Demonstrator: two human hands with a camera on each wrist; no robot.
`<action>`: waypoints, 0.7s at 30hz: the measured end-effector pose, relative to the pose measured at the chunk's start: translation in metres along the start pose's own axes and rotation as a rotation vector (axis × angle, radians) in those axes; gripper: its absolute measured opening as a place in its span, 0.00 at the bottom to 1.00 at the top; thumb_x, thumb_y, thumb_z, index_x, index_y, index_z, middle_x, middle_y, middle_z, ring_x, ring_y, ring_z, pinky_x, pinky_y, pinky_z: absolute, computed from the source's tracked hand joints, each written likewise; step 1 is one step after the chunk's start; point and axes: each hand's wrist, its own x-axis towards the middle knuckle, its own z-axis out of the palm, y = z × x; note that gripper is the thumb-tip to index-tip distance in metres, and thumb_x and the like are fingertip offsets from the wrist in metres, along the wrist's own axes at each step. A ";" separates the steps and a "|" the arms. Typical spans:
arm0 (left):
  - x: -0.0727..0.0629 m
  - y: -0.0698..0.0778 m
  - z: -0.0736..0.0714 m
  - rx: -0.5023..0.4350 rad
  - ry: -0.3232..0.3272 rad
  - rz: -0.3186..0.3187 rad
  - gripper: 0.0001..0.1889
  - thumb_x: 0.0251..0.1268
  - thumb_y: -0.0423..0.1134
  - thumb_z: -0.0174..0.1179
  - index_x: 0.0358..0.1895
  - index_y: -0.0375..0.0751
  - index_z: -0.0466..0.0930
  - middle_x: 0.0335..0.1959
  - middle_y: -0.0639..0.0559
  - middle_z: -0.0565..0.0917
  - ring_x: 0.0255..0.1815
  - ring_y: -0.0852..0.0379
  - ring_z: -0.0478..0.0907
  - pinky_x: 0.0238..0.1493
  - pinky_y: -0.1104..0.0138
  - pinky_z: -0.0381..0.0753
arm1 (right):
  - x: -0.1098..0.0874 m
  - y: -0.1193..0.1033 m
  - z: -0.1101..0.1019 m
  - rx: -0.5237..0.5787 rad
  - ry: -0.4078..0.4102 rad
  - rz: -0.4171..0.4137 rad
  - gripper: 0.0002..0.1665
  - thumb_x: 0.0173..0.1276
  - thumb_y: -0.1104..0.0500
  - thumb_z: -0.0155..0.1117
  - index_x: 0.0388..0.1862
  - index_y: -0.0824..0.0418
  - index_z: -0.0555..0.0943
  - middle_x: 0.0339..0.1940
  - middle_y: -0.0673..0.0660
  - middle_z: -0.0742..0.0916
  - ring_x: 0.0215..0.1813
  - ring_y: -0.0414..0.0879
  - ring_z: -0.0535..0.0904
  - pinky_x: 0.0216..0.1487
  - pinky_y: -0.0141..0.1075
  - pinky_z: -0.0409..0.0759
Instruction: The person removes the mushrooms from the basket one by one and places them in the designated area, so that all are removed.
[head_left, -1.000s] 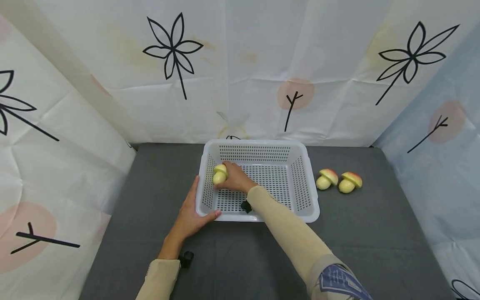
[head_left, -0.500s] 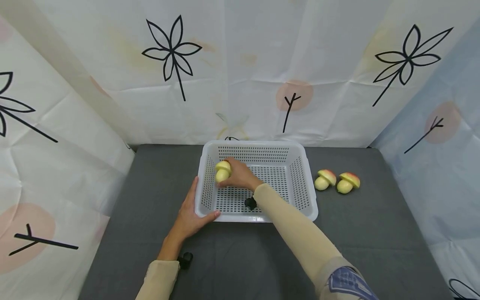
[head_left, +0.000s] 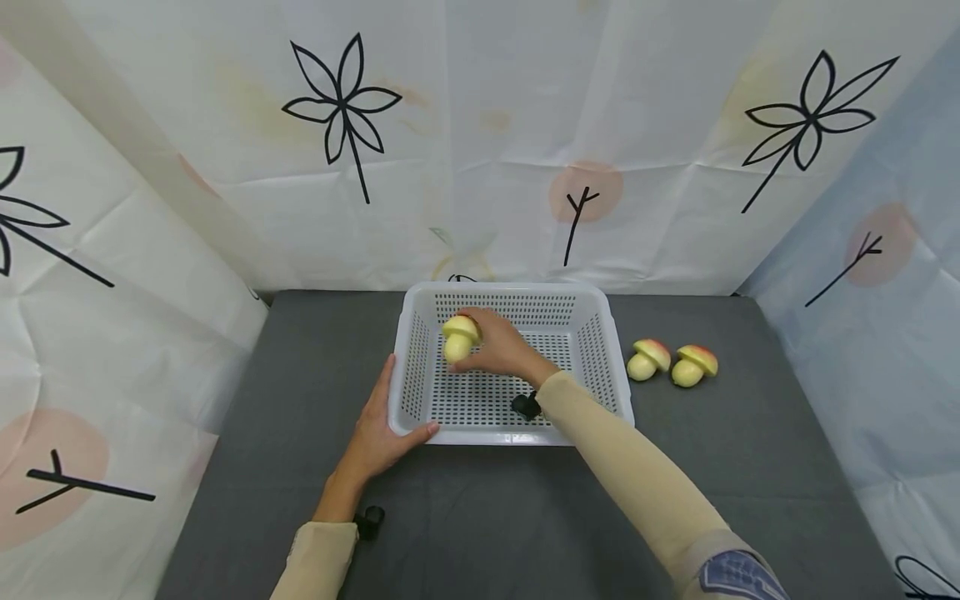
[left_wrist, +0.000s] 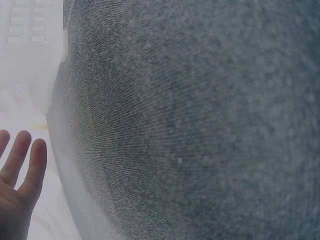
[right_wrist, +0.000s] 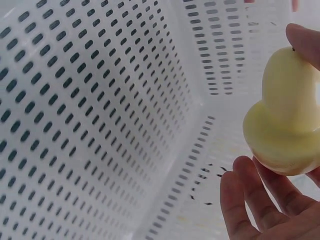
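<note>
A yellow toy mushroom (head_left: 459, 340) with a reddish cap top is in my right hand (head_left: 504, 343), over the left half of a white plastic basket (head_left: 517, 437). In the right wrist view, my thumb presses the stem end of the mushroom (right_wrist: 287, 95) and the fingers support its cap. My left hand (head_left: 378, 437) rests at the basket's front left corner, thumb along the front rim and fingers along the left side. The left wrist view shows the fingers (left_wrist: 36, 165) straight and spread.
Two more toy mushrooms, one (head_left: 648, 360) nearer the basket and one (head_left: 694, 365) farther right, lie on the dark grey tablecloth (head_left: 750, 467). White printed curtains (head_left: 480, 125) enclose the back and sides. A dark camera sits at each wrist.
My right hand has brought the mushroom up and to the right, away from the basket's left wall. The left hand stays at the corner, and the other two mushrooms lie where they were.
</note>
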 end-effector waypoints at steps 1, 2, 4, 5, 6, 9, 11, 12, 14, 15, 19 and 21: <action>0.000 0.000 0.000 0.000 0.000 0.001 0.65 0.50 0.53 0.79 0.84 0.61 0.37 0.80 0.47 0.55 0.67 0.41 0.69 0.60 0.40 0.70 | -0.002 -0.001 -0.002 -0.006 -0.001 -0.007 0.54 0.50 0.51 0.86 0.74 0.60 0.69 0.63 0.57 0.78 0.60 0.51 0.74 0.61 0.46 0.73; 0.000 0.000 0.000 -0.002 0.000 0.004 0.65 0.50 0.53 0.79 0.84 0.60 0.37 0.80 0.47 0.55 0.67 0.41 0.69 0.60 0.40 0.70 | -0.004 -0.002 -0.003 -0.016 -0.001 -0.015 0.54 0.50 0.51 0.86 0.74 0.60 0.69 0.63 0.57 0.78 0.60 0.51 0.74 0.61 0.46 0.73; 0.000 0.000 0.000 -0.009 -0.001 0.008 0.65 0.49 0.52 0.79 0.84 0.59 0.37 0.80 0.47 0.56 0.66 0.42 0.69 0.60 0.40 0.70 | -0.009 -0.004 -0.007 -0.030 -0.002 -0.029 0.54 0.51 0.51 0.85 0.74 0.60 0.69 0.64 0.57 0.78 0.61 0.51 0.74 0.62 0.47 0.73; 0.000 0.000 0.000 -0.013 -0.001 0.011 0.65 0.49 0.52 0.79 0.84 0.59 0.37 0.80 0.47 0.56 0.66 0.42 0.69 0.60 0.40 0.70 | -0.011 -0.005 -0.009 -0.035 -0.001 -0.034 0.54 0.51 0.51 0.85 0.74 0.60 0.69 0.64 0.58 0.78 0.61 0.51 0.74 0.62 0.47 0.73; 0.000 0.000 0.000 -0.015 -0.001 0.014 0.65 0.49 0.52 0.79 0.84 0.60 0.37 0.80 0.47 0.56 0.66 0.42 0.70 0.60 0.40 0.70 | -0.014 -0.006 -0.010 -0.036 0.000 -0.039 0.54 0.51 0.52 0.85 0.74 0.60 0.69 0.64 0.58 0.78 0.61 0.52 0.74 0.62 0.48 0.73; 0.000 0.000 0.000 -0.020 0.001 0.024 0.65 0.49 0.51 0.79 0.84 0.62 0.37 0.80 0.47 0.56 0.66 0.42 0.70 0.61 0.40 0.70 | -0.021 -0.008 -0.016 -0.036 0.005 -0.057 0.54 0.51 0.52 0.85 0.75 0.61 0.68 0.65 0.59 0.77 0.61 0.52 0.74 0.62 0.49 0.73; 0.000 -0.001 0.000 -0.016 0.004 0.027 0.65 0.49 0.51 0.79 0.84 0.62 0.37 0.80 0.46 0.56 0.66 0.42 0.70 0.61 0.40 0.69 | -0.027 -0.009 -0.019 -0.034 0.012 -0.070 0.54 0.51 0.52 0.85 0.75 0.62 0.68 0.65 0.59 0.77 0.60 0.52 0.74 0.61 0.49 0.73; 0.000 -0.001 0.000 -0.014 0.004 0.026 0.65 0.49 0.51 0.79 0.84 0.62 0.36 0.80 0.46 0.56 0.66 0.42 0.70 0.61 0.40 0.69 | -0.029 -0.009 -0.021 -0.034 0.016 -0.076 0.54 0.52 0.52 0.85 0.75 0.62 0.68 0.65 0.59 0.77 0.60 0.52 0.74 0.61 0.49 0.73; 0.000 -0.001 0.001 -0.010 0.005 0.020 0.65 0.49 0.51 0.79 0.83 0.62 0.36 0.80 0.46 0.56 0.66 0.42 0.69 0.61 0.40 0.69 | -0.034 -0.008 -0.024 -0.036 0.028 -0.087 0.55 0.52 0.51 0.85 0.75 0.61 0.68 0.64 0.59 0.77 0.59 0.52 0.75 0.60 0.49 0.74; 0.000 0.000 0.000 -0.008 0.004 0.018 0.65 0.49 0.52 0.79 0.83 0.62 0.36 0.80 0.46 0.55 0.66 0.42 0.69 0.61 0.39 0.68 | -0.037 -0.008 -0.026 -0.036 0.035 -0.090 0.55 0.51 0.51 0.85 0.75 0.61 0.68 0.64 0.58 0.77 0.59 0.52 0.75 0.60 0.49 0.74; 0.000 0.001 0.000 -0.016 0.002 0.012 0.65 0.49 0.52 0.79 0.84 0.62 0.36 0.80 0.46 0.55 0.66 0.42 0.69 0.61 0.39 0.69 | -0.047 -0.005 -0.033 -0.031 0.062 -0.094 0.55 0.51 0.51 0.85 0.75 0.60 0.68 0.65 0.59 0.77 0.59 0.52 0.75 0.59 0.49 0.75; 0.000 0.002 0.000 -0.018 0.004 0.012 0.65 0.49 0.51 0.79 0.84 0.61 0.36 0.80 0.45 0.55 0.66 0.41 0.69 0.61 0.39 0.69 | -0.053 -0.003 -0.037 -0.021 0.072 -0.090 0.56 0.51 0.51 0.85 0.76 0.60 0.67 0.65 0.58 0.77 0.59 0.52 0.75 0.58 0.49 0.76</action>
